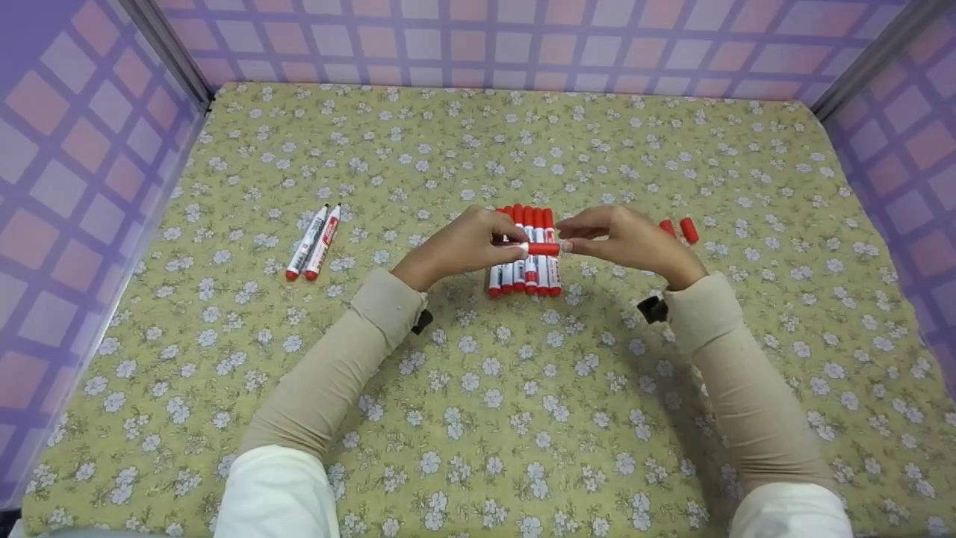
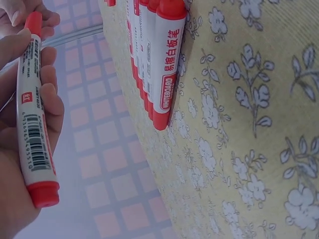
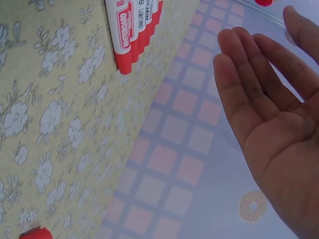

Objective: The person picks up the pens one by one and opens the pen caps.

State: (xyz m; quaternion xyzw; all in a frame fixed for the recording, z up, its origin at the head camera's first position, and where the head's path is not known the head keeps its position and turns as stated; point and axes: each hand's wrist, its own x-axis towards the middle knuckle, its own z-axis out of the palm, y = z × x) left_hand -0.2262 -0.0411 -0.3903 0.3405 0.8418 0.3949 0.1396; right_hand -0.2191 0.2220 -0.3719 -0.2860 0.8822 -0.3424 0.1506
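Observation:
My left hand (image 1: 470,243) grips a white whiteboard marker (image 2: 36,109) with a red cap fitted on its end, the cap pointing right. The marker is held crosswise above a row of several red-capped whiteboard markers (image 1: 530,276) lying side by side on the cloth. Close to the cap's tip is my right hand (image 1: 627,240), its fingers extended and the palm bare in the right wrist view. Whether its fingertips still touch the cap is hard to tell.
Two uncapped markers, one with dark print (image 1: 308,243) and one with red (image 1: 323,243), lie to the left. Beside the right hand are two loose red caps (image 1: 688,230). A flowered cloth (image 1: 478,418) covers the table, with checked panels (image 1: 448,45) around it.

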